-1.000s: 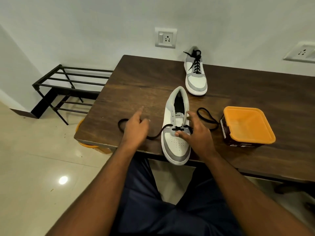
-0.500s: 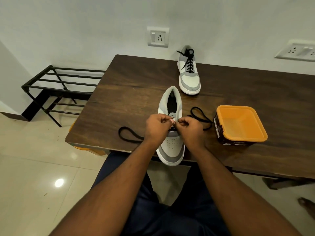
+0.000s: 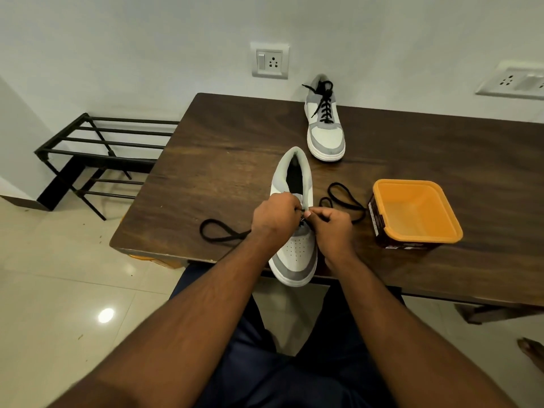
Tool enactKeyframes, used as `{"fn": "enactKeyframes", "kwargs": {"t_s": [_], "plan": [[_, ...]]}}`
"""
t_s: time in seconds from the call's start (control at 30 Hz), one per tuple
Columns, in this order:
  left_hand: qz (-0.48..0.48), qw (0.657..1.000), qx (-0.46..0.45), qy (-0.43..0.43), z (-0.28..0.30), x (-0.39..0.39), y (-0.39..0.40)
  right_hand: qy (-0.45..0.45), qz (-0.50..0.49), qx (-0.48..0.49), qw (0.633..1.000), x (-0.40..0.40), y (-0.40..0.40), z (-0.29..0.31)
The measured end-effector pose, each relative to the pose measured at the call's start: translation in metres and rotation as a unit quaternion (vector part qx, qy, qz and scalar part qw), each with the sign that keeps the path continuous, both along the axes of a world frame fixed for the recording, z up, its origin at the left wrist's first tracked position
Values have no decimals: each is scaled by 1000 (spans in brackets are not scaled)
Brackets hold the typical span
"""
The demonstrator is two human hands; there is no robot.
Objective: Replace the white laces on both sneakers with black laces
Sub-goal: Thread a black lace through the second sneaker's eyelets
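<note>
A person sits at a dark wooden desk (image 3: 206, 160), seen from above, both bare forearms reaching forward. At far left, on the floor beyond the desk, stands a black metal rack (image 3: 97, 148). On the desk's near left edge lies a loose loop of black lace (image 3: 219, 232), running under the left hand (image 3: 275, 219). That hand is curled over the near sneaker (image 3: 295, 251), its fingertips pinching at the eyelet area; exactly what they pinch is hidden. The sneaker is white and grey, its toe overhanging the desk edge toward the person. The right hand (image 3: 332, 228) meets the left over the same spot, fingers pinched on the lace end. More of the lace loops on the desk just right of this hand. Behind, near the wall, the far sneaker (image 3: 325, 125) already wears black laces. At right sits an orange-rimmed tub (image 3: 418, 213).

The lace looks soft, light and limp, so it is best held close to its stiff tip when threading. The sneaker seems light and may slide, so steadying its side would help.
</note>
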State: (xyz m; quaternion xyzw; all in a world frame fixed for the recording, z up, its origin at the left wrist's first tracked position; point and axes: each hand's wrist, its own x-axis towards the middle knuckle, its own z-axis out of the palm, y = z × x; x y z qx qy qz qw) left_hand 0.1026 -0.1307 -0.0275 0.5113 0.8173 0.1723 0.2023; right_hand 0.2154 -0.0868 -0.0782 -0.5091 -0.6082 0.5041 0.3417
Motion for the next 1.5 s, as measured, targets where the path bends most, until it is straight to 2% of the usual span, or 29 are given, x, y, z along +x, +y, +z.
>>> {"fn": "enactKeyframes", "kwargs": {"t_s": [0.27, 0.4, 0.57, 0.8, 0.93, 1.0, 1.1, 1.2, 1.27, 1.37, 1.5], "plan": [[-26, 998, -28, 49, 2, 4, 3, 13, 21, -12, 1000, 3, 2, 1], [-16, 998, -15, 53, -2, 8, 3, 39, 26, -73, 996, 4, 9, 5], [-19, 993, 33, 109, -8, 6, -1, 14, 72, -96, 993, 1, 19, 9], [10, 991, 39, 128, -28, 10, -19, 8, 74, -178, 981, 3, 31, 17], [47, 989, 77, 120, -52, 19, -35, -48, 98, -209, 972, 8, 55, 38], [60, 989, 73, 112, -54, 20, -37, -48, 66, -201, 976, 9, 73, 52], [75, 991, 67, 92, -52, 20, -37, -18, -43, -144, 989, 13, 99, 73], [86, 991, 67, 74, -53, 21, -38, 13, -107, -98, 989, 10, 95, 72], [89, 991, 73, 65, -54, 21, -37, 41, -104, -127, 986, 6, 72, 58], [95, 991, 74, 58, -55, 21, -36, 37, -87, -161, 982, 2, 32, 31], [98, 990, 82, 57, -58, 22, -36, 17, -4, -73, 997, 1, 3, 1]]}}
